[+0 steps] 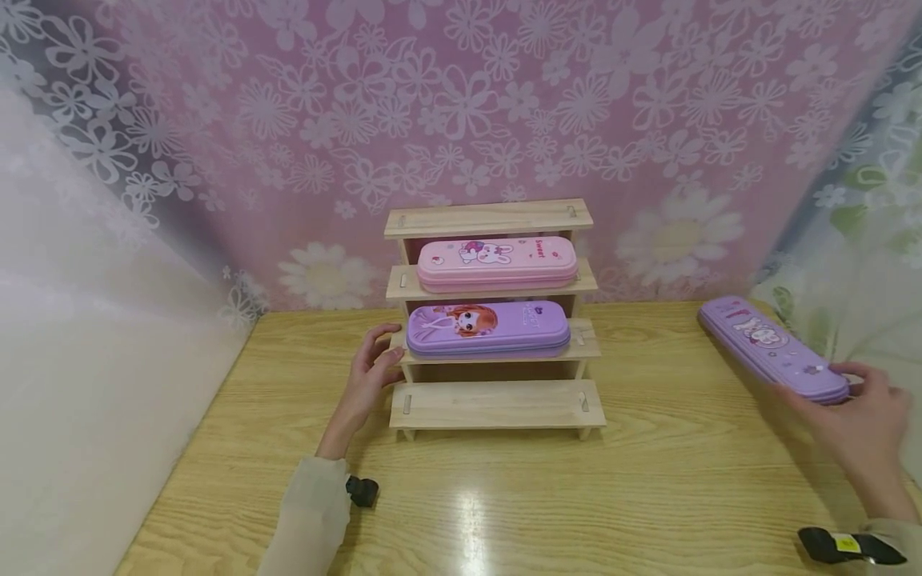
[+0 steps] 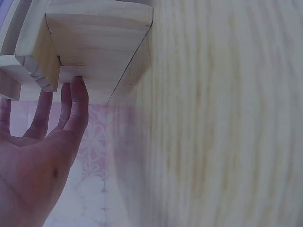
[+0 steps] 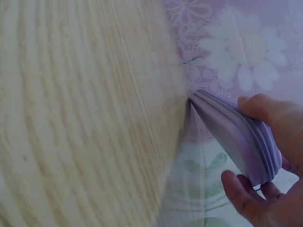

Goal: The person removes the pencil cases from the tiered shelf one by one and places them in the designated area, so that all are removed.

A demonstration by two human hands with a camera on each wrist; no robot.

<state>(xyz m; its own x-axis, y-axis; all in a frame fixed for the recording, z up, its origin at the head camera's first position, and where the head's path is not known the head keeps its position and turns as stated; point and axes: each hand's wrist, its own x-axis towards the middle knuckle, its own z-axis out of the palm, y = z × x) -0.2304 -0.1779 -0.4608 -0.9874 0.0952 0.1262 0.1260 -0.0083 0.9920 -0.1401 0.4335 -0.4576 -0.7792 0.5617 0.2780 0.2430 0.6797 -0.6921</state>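
My left hand [image 1: 366, 380] touches the left side of a small wooden step shelf [image 1: 497, 404], its fingers extended along the wood. In the left wrist view, the fingertips [image 2: 78, 87] lie against the shelf's side panel. At the far right, my right hand [image 1: 864, 420] grips the near end of a purple pencil case [image 1: 771, 348] with a cartoon print. The right wrist view shows that pencil case [image 3: 236, 142] tilted, its near end raised off the table between thumb and fingers. On the shelf lie a purple pencil case with a girl's picture [image 1: 490, 330] and a pink rabbit pencil case [image 1: 497, 262].
The shelf's top step [image 1: 490, 218] and bottom step are bare wood. A wood-grain table [image 1: 302, 344] lies beneath everything. Flowered pink cloth [image 1: 461, 104] hangs behind, with pale cloth [image 1: 86, 320] at the left and leaf-patterned cloth at the right.
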